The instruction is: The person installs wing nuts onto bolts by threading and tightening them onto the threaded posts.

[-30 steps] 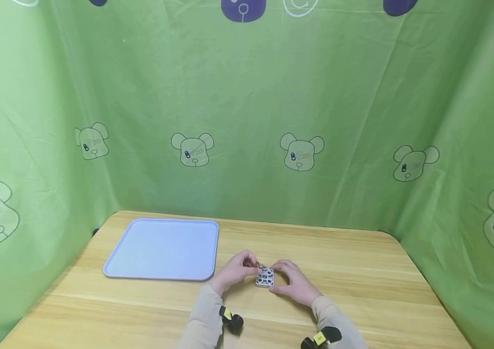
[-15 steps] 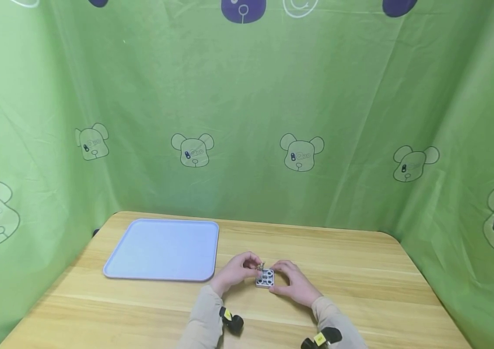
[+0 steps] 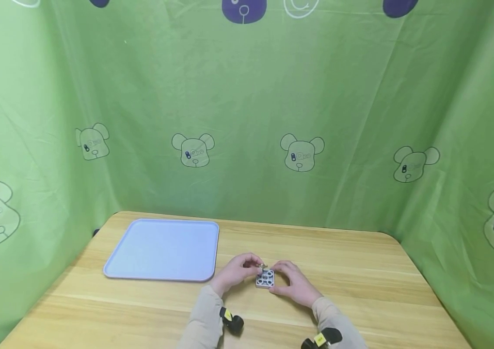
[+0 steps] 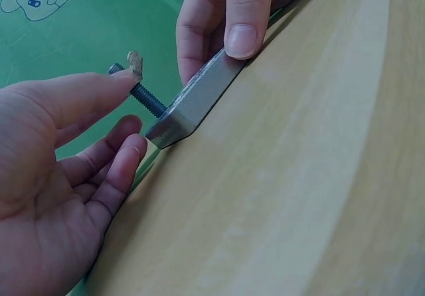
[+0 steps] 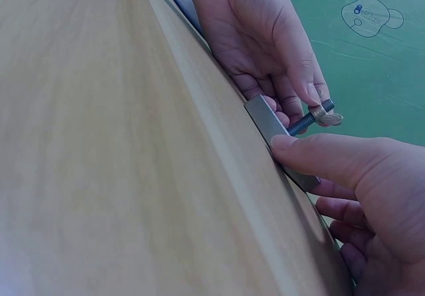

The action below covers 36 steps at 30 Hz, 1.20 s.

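Observation:
A small square metal block [image 3: 265, 279] with rings on its top face lies on the wooden table between both hands. From its far left corner rises a threaded bolt [image 4: 150, 101], upright on the block. A brass-coloured wing nut [image 4: 135, 64] sits near the bolt's free end. My left hand [image 3: 237, 272] has thumb and forefinger at the wing nut, pinching it; the other fingers curl beside the block's corner. My right hand [image 3: 295, 286] grips the block, thumb on its near side and fingers on the far side, as the right wrist view shows.
A pale blue rectangular tray [image 3: 164, 249] lies at the table's back left, beyond the left hand. The wooden table [image 3: 338, 261] ends at a green curtain [image 3: 247, 184] behind and at both sides. Black cameras are strapped to both wrists.
The left fingers have shifted slightly to the right, and the wing nut's wings show at a different angle. The block and the right hand have stayed in place.

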{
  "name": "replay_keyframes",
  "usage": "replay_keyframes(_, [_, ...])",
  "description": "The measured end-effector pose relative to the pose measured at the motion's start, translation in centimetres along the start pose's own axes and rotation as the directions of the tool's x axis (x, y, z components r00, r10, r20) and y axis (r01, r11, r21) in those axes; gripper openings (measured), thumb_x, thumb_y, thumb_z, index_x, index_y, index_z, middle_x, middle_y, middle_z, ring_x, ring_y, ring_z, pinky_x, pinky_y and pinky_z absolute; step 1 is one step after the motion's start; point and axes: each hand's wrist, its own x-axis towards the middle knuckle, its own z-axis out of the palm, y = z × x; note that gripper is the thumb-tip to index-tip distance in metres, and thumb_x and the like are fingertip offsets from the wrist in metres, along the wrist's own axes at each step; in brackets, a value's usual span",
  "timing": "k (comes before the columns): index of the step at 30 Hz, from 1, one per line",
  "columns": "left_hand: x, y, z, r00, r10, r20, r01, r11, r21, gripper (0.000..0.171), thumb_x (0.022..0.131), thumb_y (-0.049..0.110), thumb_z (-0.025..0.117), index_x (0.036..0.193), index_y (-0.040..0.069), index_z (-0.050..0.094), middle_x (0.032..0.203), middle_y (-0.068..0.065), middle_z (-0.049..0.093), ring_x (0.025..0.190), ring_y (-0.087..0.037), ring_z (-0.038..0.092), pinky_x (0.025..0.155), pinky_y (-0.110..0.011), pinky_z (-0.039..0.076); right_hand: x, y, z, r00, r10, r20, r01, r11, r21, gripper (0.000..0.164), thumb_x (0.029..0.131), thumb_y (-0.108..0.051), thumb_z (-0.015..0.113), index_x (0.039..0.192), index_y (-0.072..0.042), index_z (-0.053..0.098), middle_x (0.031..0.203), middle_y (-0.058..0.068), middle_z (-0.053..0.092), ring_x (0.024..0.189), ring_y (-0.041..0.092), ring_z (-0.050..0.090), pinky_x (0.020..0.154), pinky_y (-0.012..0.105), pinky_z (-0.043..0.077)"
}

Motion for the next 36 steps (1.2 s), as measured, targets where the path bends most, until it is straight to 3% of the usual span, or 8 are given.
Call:
replay_keyframes(13, [-0.21, 0.09, -0.02, 1.000, 0.001, 0.001, -0.001, 1.000, 0.004, 0.021, 0.091, 0.018, 0.065, 0.111, 0.010, 0.066, 0.107, -0.007, 0.066, 0.098, -0.014, 0.056, 0.089, -0.034, 0.045, -0.02, 0.02, 0.01, 1.000, -0.004, -0.005, 0.004, 1.000, 0.000, 0.057, 0.077, -0.038, 0.078, 0.123, -0.009, 0.061, 0.133, 0.015, 0.054, 0.127, 0.038, 0.048, 0.109, 0.062, 0.032])
replay_keyframes(18, [-0.08, -0.11, 0.03, 0.999, -0.022, -0.028, 0.021, 0.999, -0.034, 0.025, 0.089, 0.016, 0.067, 0.110, 0.005, 0.058, 0.103, -0.007, 0.061, 0.090, -0.014, 0.052, 0.078, -0.027, 0.043, -0.01, 0.08, 0.02, 1.000, -0.004, -0.007, 0.004, 1.000, 0.002, 0.057, 0.077, -0.038, 0.079, 0.122, -0.009, 0.061, 0.133, 0.015, 0.054, 0.127, 0.038, 0.048, 0.109, 0.062, 0.033])
replay_keyframes(22, [0.12, -0.45, 0.14, 0.999, -0.018, -0.047, 0.016, 0.999, -0.041, 0.022, 0.088, 0.012, 0.067, 0.102, 0.000, 0.055, 0.101, -0.008, 0.060, 0.089, -0.014, 0.051, 0.080, -0.028, 0.042, -0.01, 0.12, 0.04, 1.000, -0.005, -0.007, 0.005, 1.000, -0.003, 0.056, 0.077, -0.038, 0.079, 0.122, -0.009, 0.061, 0.133, 0.014, 0.054, 0.127, 0.038, 0.048, 0.108, 0.062, 0.033])
replay_keyframes(36, [-0.19, 0.06, -0.12, 1.000, -0.013, 0.003, 0.013, 0.999, -0.049, 0.030, 0.082, 0.010, 0.073, 0.108, 0.002, 0.060, 0.103, -0.014, 0.063, 0.089, -0.014, 0.054, 0.081, -0.028, 0.044, 0.04, 0.11, 0.10, 1.000, -0.028, -0.005, 0.028, 1.000, -0.003, 0.056, 0.077, -0.036, 0.078, 0.122, -0.007, 0.061, 0.131, 0.016, 0.055, 0.126, 0.038, 0.049, 0.108, 0.062, 0.034])
